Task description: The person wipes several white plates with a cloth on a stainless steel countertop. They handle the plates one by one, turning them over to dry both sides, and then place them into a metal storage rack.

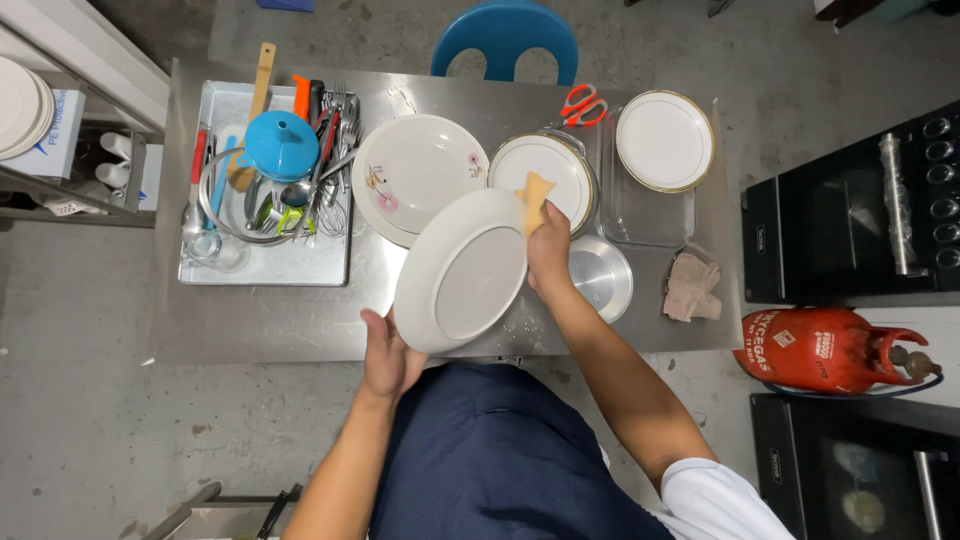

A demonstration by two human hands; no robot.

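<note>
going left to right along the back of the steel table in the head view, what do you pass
tray of utensils → blue funnel → flowered plate → gold-rimmed plate in a dish → orange scissors → gold-rimmed plate on a glass dish

Plate: we hold a white oval plate [462, 272], tilted, underside towards us, above the steel table's near edge.
Cloth: our yellow cloth [537, 194] touches its upper rim.
</note>
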